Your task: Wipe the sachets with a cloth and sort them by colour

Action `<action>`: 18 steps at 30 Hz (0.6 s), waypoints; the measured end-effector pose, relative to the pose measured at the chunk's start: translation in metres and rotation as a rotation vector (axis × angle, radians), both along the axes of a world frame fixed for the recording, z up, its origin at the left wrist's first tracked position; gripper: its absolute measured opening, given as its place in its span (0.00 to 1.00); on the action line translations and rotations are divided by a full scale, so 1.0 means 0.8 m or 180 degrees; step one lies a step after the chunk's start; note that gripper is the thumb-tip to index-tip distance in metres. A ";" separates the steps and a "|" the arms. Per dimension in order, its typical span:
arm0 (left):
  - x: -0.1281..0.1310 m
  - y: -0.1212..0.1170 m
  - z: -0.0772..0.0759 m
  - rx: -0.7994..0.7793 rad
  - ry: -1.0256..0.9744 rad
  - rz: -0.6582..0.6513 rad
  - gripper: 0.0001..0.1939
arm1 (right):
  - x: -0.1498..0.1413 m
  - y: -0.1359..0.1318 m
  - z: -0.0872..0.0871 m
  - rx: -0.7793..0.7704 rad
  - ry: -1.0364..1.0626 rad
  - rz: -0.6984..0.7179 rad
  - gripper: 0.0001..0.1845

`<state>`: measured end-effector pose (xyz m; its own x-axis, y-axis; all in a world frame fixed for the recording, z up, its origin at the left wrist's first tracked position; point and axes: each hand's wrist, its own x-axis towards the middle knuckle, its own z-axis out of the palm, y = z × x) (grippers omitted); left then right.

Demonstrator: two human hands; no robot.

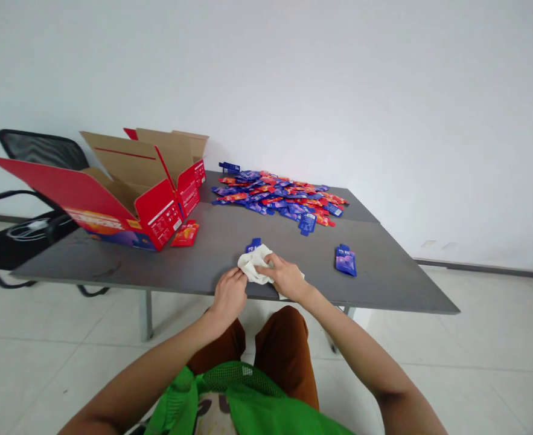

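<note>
White cloth bunched between your hands at the near edge of the bench. Right hand: fingers clenched on it. Left hand: fingers closed against it. Blue sachet just past the cloth at 12 o'clock, second sachet at 3 o'clock. Red-and-blue sachet pile at 12 o'clock, open red carton at 10 o'clock.

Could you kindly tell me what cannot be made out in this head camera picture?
Head view:
- Blue sachet: mostly hidden by the white cloth.
- Cloth's folds: partly covered by the left hand and right hand.
- Heaped sachets: print too small to read.
- Red carton: inside hidden by its flaps.
</note>
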<state>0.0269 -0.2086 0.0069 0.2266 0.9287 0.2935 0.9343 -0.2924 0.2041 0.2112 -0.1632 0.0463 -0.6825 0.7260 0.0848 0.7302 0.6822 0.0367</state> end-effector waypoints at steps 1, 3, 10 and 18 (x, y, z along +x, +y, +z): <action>0.005 0.000 0.001 -0.0103 0.0039 0.0091 0.21 | -0.004 0.002 0.000 0.0000 -0.0012 -0.0080 0.29; 0.011 -0.001 0.003 -0.0227 0.0099 0.0233 0.21 | -0.010 0.008 0.000 -0.0013 -0.0075 -0.0217 0.29; 0.016 -0.006 -0.008 -0.0030 0.0274 0.0413 0.24 | -0.032 0.048 0.006 -0.0129 -0.0163 -0.0244 0.30; 0.016 0.001 0.003 0.0168 0.0307 0.0402 0.21 | -0.012 0.065 0.031 -0.0815 -0.0232 0.0099 0.26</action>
<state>0.0397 -0.2076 0.0094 0.1386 0.9355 0.3251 0.9788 -0.1794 0.0992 0.2020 -0.1115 0.0714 -0.7023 0.6961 -0.1492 0.7106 0.6980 -0.0883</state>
